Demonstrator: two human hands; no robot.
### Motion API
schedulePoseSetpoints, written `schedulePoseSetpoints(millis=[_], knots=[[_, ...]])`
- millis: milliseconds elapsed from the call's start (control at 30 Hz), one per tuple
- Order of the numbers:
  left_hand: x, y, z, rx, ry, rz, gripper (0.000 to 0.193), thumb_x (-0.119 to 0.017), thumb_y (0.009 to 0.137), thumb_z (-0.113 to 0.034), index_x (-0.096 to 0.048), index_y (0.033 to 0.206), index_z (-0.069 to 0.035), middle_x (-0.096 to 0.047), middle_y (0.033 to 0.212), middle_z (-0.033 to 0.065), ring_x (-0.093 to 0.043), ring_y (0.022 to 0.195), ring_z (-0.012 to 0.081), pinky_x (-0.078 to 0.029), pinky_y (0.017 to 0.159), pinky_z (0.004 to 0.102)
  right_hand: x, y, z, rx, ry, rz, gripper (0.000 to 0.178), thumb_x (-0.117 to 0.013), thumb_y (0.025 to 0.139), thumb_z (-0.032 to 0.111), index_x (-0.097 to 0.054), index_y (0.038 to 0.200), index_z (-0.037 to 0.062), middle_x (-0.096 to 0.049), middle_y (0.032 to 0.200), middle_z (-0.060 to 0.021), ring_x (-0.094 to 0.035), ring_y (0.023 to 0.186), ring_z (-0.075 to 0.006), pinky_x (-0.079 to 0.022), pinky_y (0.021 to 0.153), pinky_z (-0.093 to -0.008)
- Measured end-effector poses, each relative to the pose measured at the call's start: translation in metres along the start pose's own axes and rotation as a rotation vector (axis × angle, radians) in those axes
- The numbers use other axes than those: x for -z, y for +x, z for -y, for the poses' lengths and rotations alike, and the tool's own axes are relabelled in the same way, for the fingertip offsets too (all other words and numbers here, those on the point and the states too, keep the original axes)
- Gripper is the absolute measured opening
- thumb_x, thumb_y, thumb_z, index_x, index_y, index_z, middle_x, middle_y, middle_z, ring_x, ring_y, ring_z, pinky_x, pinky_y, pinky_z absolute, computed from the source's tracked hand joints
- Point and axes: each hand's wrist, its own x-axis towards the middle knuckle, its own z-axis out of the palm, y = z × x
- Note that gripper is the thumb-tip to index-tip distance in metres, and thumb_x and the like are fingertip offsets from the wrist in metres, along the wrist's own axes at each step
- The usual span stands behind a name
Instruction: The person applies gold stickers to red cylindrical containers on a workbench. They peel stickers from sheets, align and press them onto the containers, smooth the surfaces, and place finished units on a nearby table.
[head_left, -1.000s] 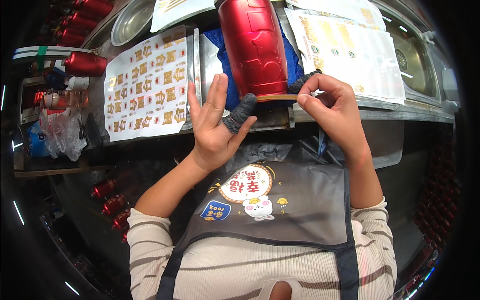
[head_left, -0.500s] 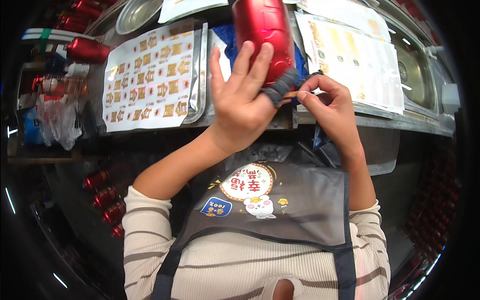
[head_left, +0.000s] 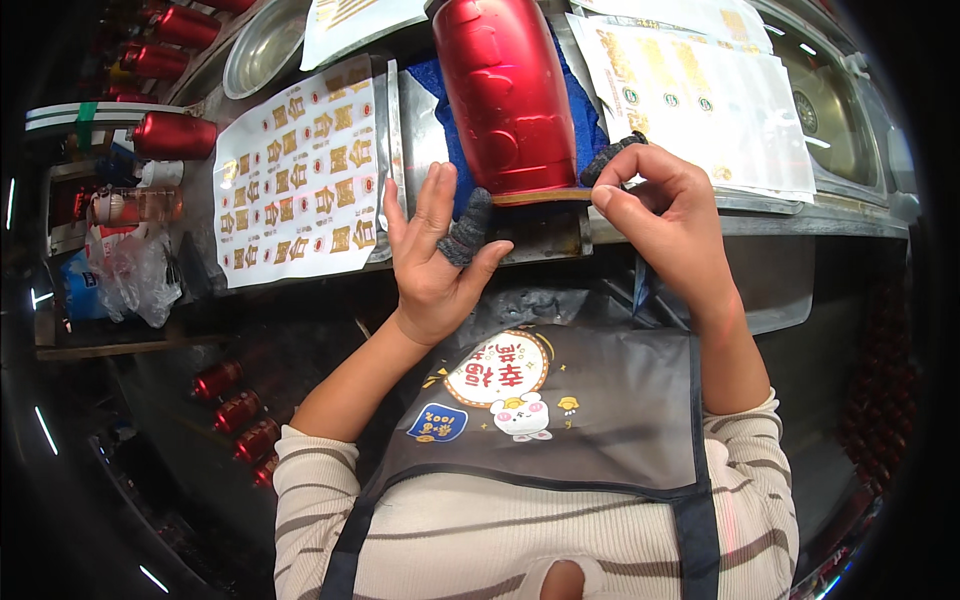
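Note:
A large glossy red bottle (head_left: 508, 95) with raised shapes on its side lies on a blue cloth (head_left: 432, 105) at the bench edge. A thin tan strip (head_left: 540, 197) runs along its near end and reaches my right fingertips. My left hand (head_left: 435, 265) is off the bottle, open, with its fingers apart and a dark grey sleeve on one finger. My right hand (head_left: 660, 200) is closed in a pinch by the bottle's near right corner. A dark grey sleeve covers one of its fingers too. What the pinch holds, if anything, is hidden.
A sheet of gold and red stickers (head_left: 295, 180) lies on a metal tray at left. More gold-printed sheets (head_left: 715, 130) lie at right, beside a metal basin (head_left: 840, 120). A round metal bowl (head_left: 265, 55), other red bottles (head_left: 175, 135) and a plastic bag (head_left: 135, 275) are at left.
My left hand has let go of the bottle and drawn back toward me and to the left. More of the bottle and tan strip shows. My right hand stays pinched near the same place.

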Motion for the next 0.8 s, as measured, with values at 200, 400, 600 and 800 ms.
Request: schedulePoseSetpoints(millis=[200,400,600,800], knots=[[0.007,0.020,-0.007,-0.101,0.097,-0.004,0.041,-0.085,0.075,-0.019,-0.073,0.112,-0.005,-0.047,0.150,0.0228,-0.052,0.131,0.0444,-0.019,0.112,0.0665,-0.002,0.007,-0.010,-0.053,0.022,0.005,0.006,-0.067,0.088,0.006,-0.064,0.085,0.0020,-0.057,0.076,0.0077,-0.042,0.060,0.0041,-0.029,0.052,-0.0161],[0.009,0.052,-0.026,-0.216,0.201,0.036,0.036,-0.084,0.070,-0.015,-0.078,0.106,-0.017,-0.046,0.150,0.0230,-0.047,0.134,0.0478,-0.015,0.111,0.0693,-0.003,0.011,-0.018,-0.026,0.015,-0.014,0.008,-0.068,0.087,0.006,-0.066,0.085,-0.0009,-0.061,0.075,0.0039,-0.046,0.057,0.0028,-0.033,0.050,-0.0166],[-0.009,0.053,-0.013,-0.018,0.018,-0.136,0.069,-0.089,0.068,-0.024,-0.066,0.130,-0.004,-0.046,0.150,0.0228,-0.045,0.140,0.0377,-0.023,0.113,0.0636,-0.004,0.009,-0.017,-0.044,-0.027,0.044,0.006,-0.069,0.087,0.005,-0.065,0.085,0.0016,-0.059,0.080,0.0068,-0.045,0.062,0.0036,-0.032,0.053,-0.0153],[0.001,0.023,-0.006,0.100,-0.089,-0.088,0.062,-0.089,0.072,-0.021,-0.066,0.125,0.000,-0.044,0.150,0.0272,-0.045,0.139,0.0390,-0.022,0.114,0.0626,-0.006,0.007,-0.012,-0.032,0.017,0.004,0.011,-0.070,0.085,0.009,-0.066,0.082,-0.0011,-0.060,0.080,0.0020,-0.044,0.056,0.0020,-0.033,0.050,-0.0184]])
